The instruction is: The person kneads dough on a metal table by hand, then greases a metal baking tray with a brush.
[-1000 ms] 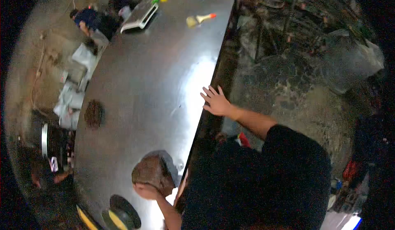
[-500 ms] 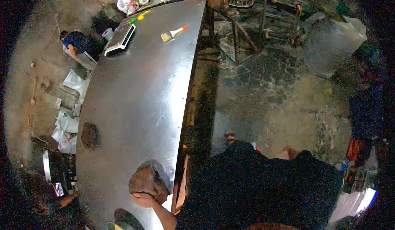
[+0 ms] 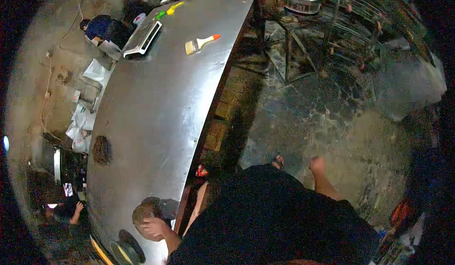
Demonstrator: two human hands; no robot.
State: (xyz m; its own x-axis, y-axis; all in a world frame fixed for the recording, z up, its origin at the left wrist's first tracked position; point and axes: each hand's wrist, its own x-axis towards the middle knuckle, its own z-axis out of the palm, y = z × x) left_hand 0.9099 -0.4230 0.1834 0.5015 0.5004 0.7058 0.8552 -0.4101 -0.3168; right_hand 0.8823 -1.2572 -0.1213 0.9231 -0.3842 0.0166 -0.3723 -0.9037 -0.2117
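My left hand [image 3: 156, 228] lies over a rounded brown lump [image 3: 143, 214] at the near end of a metal-topped table [image 3: 147, 104], its fingers curled over the lump's side. A grey shape, shadow or reflection, shows beside the lump on the metal. Just below it sits a dark oval object [image 3: 130, 247] with a yellowish stripe, partly cut off by the frame. My right hand [image 3: 316, 164] hangs beside my body over the floor, fingers drawn in, with nothing visible in it. A second, darker brown rough lump [image 3: 102, 150] lies by the table's left edge.
Toward the far end are a paintbrush [image 3: 202, 44] with a red-tipped handle, a white-edged scale-like device [image 3: 143, 41] and small yellow and green items [image 3: 169, 10]. A person [image 3: 102, 32] bends down left of the table; another person's hand [image 3: 78, 207] shows lower left. Metal framework [image 3: 303, 51] stands right.
My left hand has shifted from the lump's near edge to over it. My right hand has come forward into clearer view. The whole view has turned slightly.
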